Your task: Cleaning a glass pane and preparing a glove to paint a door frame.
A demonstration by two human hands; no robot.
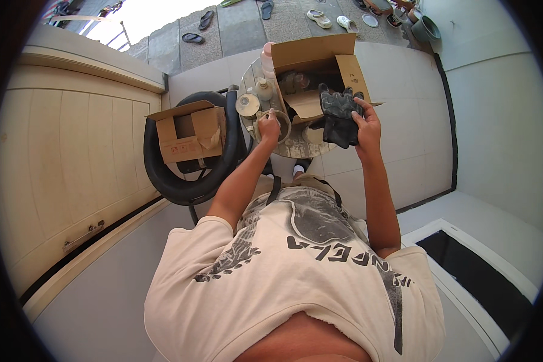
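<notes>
My left hand [269,127] is closed on the rim of a beige ring that looks like a roll of tape [287,128], held over the round slatted table [292,148]. Between the thumb and fingers of my right hand [368,125] hangs a black glove [340,114], in front of the larger cardboard box [303,104]. That box stands with its flaps up, and dark items inside are only partly visible. Left of it are a pale bottle [263,90], a round-topped container [247,105] and a tall pinkish bottle [267,58].
A smaller opened cardboard box [190,145] sits on a black round-framed chair [163,181] to the left. Beyond it is a pale panelled door [78,133]. Dark slippers [206,20], white clogs [320,19] and a grey-green pot [426,29] lie along the far paving.
</notes>
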